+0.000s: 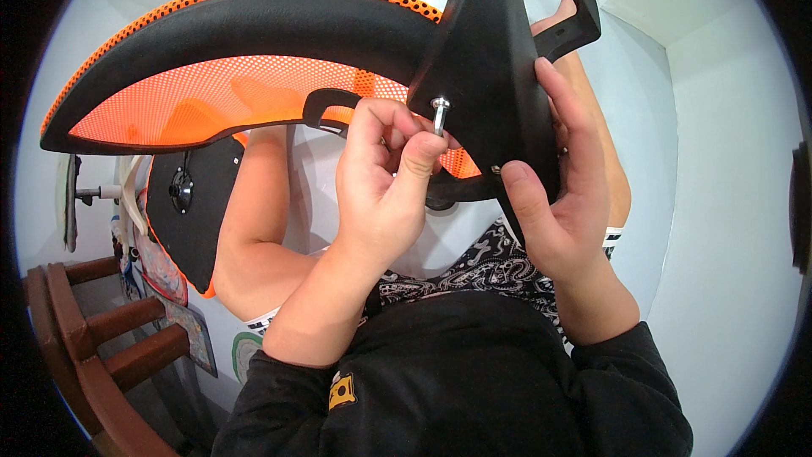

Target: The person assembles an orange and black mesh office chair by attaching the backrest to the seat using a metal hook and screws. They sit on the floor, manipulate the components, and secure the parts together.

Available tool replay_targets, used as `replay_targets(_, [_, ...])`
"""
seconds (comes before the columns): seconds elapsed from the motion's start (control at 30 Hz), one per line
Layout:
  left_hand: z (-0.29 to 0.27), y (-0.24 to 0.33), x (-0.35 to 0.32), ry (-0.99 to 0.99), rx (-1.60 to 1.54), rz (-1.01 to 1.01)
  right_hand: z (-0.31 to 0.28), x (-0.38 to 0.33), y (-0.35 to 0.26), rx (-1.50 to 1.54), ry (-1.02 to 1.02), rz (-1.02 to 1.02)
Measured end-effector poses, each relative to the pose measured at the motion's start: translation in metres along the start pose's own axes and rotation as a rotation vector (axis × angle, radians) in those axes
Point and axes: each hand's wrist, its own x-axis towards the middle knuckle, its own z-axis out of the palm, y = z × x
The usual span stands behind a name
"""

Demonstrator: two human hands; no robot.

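A chair backrest (254, 30), with orange mesh in a black frame, lies across in front of me. Against its right end stands a black plastic support (486, 59). A silver bolt (441, 103) sits in the support. My left hand (385, 165) pinches a slim silver hex key (439, 122) that meets the bolt head; its far end is hidden by the fingers. My right hand (567, 178) grips the support's right edge, thumb near a second small bolt (496, 169) and fingers partly behind the edge.
A black armrest loop (584, 17) rises at the upper right. At left, a black seat panel (199, 203) with orange edging leans beside my leg, near a brown wooden rack (101, 347). A pale wall (736, 228) stands at right, and black chair legs lie beyond the backrest.
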Motion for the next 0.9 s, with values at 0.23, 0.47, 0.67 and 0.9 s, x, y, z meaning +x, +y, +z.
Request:
replay_targets(0.23, [-0.010,0.001,0.002,-0.117,-0.079,-0.127,-0.001,0.001,0.001,0.023,-0.012,0.019])
replay_targets(0.47, [-0.035,0.010,0.021,-0.506,-0.191,-0.545,-0.002,0.000,0.001,0.011,-0.015,0.038])
replay_targets(0.67, [-0.042,0.001,0.031,-0.666,-0.593,-0.776,-0.003,0.001,-0.002,0.031,-0.054,0.061])
replay_targets(0.9, [-0.045,-0.003,0.038,-0.788,-0.504,-0.832,-0.002,0.005,-0.007,-0.127,-0.147,0.186])
